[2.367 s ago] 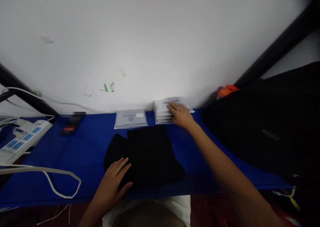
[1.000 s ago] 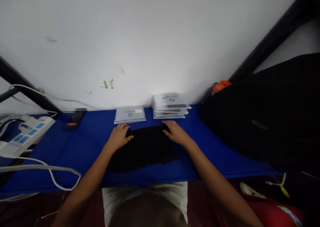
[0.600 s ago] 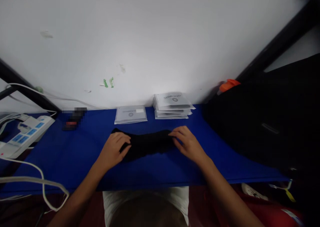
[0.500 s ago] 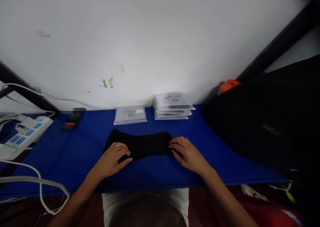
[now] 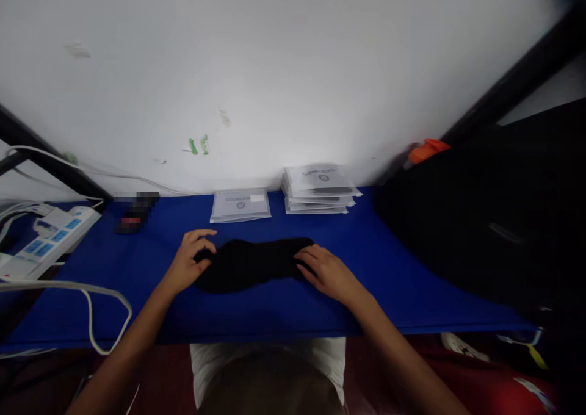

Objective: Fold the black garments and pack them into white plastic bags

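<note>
Cloth (image 5: pixel 256 263) folded narrower than earlier; hands (image 5: pixel 329 273) half-curled at both ends, grip unclear.

Dim, soft light leaves the wall (image 5: pixel 274 116) palest across its middle, with the upper right corner darkened. The black cloth (image 5: pixel 256 265) shows almost no folds, wide-angle distortion stretches the sides, and pixelation masks a dark object (image 5: pixel 137 213) at left.

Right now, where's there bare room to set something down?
Blue tabletop, two patches: between power strip and left hand, clear of the blurred item and white cord; between right hand and black bulk. Crowded: the middle, black fabric between the hands; back edge, packet stack and flat packet.
</note>
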{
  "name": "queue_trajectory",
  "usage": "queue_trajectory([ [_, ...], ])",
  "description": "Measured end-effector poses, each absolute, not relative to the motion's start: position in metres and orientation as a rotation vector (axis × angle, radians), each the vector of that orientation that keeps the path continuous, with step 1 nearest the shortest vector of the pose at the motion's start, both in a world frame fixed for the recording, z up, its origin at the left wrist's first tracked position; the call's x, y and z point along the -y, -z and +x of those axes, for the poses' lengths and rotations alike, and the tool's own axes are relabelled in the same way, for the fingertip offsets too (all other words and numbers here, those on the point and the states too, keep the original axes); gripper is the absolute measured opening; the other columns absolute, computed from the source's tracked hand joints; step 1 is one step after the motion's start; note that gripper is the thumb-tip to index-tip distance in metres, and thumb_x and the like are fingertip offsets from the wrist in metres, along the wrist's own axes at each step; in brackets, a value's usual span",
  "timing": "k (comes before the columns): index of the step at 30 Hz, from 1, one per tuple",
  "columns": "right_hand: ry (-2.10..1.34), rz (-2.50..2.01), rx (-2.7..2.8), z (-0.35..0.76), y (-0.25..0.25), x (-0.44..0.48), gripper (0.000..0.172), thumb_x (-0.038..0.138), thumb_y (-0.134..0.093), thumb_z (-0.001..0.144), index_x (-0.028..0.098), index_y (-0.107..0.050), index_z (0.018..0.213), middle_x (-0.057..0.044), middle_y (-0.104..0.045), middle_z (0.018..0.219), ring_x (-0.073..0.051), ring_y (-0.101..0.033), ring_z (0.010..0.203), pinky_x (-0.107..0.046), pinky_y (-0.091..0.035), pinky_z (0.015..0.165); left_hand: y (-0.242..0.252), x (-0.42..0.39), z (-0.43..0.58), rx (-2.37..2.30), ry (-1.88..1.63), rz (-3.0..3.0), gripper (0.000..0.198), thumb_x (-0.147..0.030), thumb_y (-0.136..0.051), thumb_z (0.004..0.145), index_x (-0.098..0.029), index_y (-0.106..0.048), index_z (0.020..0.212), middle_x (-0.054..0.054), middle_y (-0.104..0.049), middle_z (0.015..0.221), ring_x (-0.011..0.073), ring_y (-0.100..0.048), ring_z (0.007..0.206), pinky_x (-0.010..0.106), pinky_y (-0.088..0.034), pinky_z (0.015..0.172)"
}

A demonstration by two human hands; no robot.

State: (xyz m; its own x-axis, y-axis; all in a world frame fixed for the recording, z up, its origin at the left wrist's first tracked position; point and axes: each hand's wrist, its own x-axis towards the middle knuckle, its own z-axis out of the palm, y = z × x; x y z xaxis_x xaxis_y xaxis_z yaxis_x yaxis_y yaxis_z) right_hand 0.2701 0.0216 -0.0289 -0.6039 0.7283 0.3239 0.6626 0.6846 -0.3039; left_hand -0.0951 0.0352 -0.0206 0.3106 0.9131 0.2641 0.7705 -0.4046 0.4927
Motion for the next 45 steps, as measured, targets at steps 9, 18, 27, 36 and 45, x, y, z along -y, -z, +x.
queue_trajectory([
  [9,-0.262,-1.129,2.378,0.267,0.039,-0.019,0.022,0.018,-0.049,0.094,0.018,-0.063,0.111,-0.011,-0.064,0.103,-0.025,-0.06,0.097,-0.044,-0.054,0.087,0.031,0.02,-0.109,-1.585,-0.482,2.37,0.012,-0.034,-0.061,0.085,-0.024,-0.066,0.08,0.007,-0.058,0.13,0.0317,-0.049,0.122,0.056,-0.038,0.101],
  [18,-0.192,-1.07,2.196,0.272,0.041,-0.014,0.017,0.021,-0.05,0.095,0.022,-0.062,0.107,-0.01,-0.067,0.101,-0.024,-0.063,0.093,-0.044,-0.055,0.082,0.039,0.02,-0.118,-1.868,-0.582,2.301,0.023,-0.042,-0.065,0.078,-0.021,-0.064,0.088,0.013,-0.061,0.122,0.0337,-0.053,0.116,0.05,-0.046,0.094],
  [27,-0.197,-1.094,2.015,0.273,0.045,-0.011,0.012,0.021,-0.05,0.095,0.023,-0.062,0.097,-0.008,-0.068,0.092,-0.023,-0.064,0.086,-0.042,-0.054,0.077,-0.018,-0.007,-0.1,-2.261,-0.89,1.854,0.033,-0.042,-0.062,0.079,-0.023,-0.055,0.106,0.003,-0.068,0.087,0.025,-0.068,0.08,0.032,-0.05,0.065],
  [36,-0.319,-1.088,2.064,0.275,0.045,-0.009,0.012,0.022,-0.048,0.096,0.023,-0.06,0.097,-0.007,-0.067,0.091,-0.022,-0.062,0.084,-0.042,-0.054,0.077,0.02,-0.015,-0.05,-1.476,-0.776,2.281,0.034,-0.037,-0.049,0.095,-0.027,-0.05,0.127,0.005,-0.065,0.122,0.0228,-0.058,0.118,0.048,-0.035,0.11],
  [45,-0.366,-1.101,2.014,0.275,0.046,-0.012,0.012,0.023,-0.049,0.096,0.024,-0.061,0.094,-0.006,-0.067,0.088,-0.022,-0.062,0.083,-0.042,-0.054,0.077,0.05,-0.019,-0.063,-2.112,-0.777,2.022,0.041,-0.052,-0.067,0.077,-0.017,-0.06,0.098,0.018,-0.054,0.126,0.0412,-0.046,0.123,0.061,-0.04,0.099],
])
